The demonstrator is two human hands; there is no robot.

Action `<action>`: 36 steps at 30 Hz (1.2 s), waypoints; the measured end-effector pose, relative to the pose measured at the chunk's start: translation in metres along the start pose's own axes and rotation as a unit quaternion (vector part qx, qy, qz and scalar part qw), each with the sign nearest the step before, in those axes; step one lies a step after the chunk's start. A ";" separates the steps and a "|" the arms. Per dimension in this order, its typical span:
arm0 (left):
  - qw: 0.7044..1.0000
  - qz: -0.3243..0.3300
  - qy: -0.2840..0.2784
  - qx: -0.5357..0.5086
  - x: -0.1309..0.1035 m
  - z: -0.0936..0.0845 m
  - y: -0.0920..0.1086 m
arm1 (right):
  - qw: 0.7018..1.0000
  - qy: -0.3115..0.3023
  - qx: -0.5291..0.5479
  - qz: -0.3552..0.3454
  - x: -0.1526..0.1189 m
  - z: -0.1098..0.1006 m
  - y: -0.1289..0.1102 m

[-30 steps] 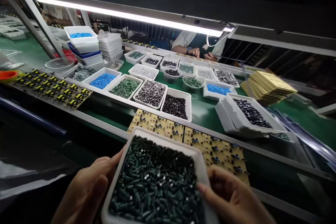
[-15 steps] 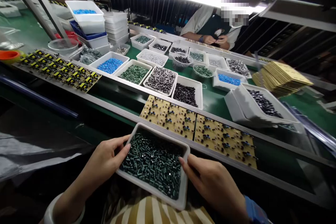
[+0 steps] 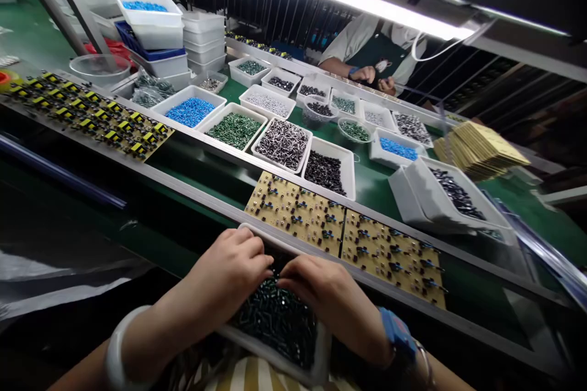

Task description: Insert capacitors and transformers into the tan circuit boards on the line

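Observation:
A white plastic tray (image 3: 322, 351) of small dark green cylindrical components (image 3: 280, 327), like capacitors, sits at my lap below the bench edge. My left hand (image 3: 224, 275) is over the tray's far left part, fingers curled and pinched together. My right hand (image 3: 337, 299) faces it over the tray's right side, fingers bent down and closed. The fingertips of both hands are close together above the components. What they pinch, if anything, is too small or hidden to make out. Just beyond the hands, two tan circuit boards (image 3: 298, 208) with small parts lie along the rail.
White trays of components stand on the green bench, including blue ones (image 3: 190, 112) and black ones (image 3: 325, 171). Boards with yellow parts (image 3: 92, 111) lie at left. Tilted trays (image 3: 424, 195) and a stack of tan boards (image 3: 486, 146) are at right. A co-worker (image 3: 367, 55) sits opposite.
Both hands have left the tray's side rims and come inward over the components, fingertips meeting near its far middle. The view has shifted slightly.

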State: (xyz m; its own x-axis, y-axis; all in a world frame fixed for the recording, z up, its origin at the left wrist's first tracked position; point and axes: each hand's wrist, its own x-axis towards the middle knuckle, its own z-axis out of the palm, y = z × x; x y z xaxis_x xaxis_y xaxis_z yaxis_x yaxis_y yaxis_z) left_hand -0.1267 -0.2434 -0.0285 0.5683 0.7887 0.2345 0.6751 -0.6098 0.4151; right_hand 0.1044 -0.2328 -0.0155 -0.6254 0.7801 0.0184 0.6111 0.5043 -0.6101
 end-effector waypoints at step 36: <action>0.976 -0.066 0.154 -0.136 0.013 -0.004 -0.033 | 0.992 0.110 -0.062 0.003 0.045 -0.019 0.026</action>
State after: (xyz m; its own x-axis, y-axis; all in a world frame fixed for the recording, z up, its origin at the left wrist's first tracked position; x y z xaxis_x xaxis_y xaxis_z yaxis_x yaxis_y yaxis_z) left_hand -0.1440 -0.2130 -0.0355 0.2882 0.8699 0.4002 0.5593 -0.4922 0.6671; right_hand 0.1017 -0.1778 -0.0151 -0.5087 0.8387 0.1945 0.6781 0.5296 -0.5096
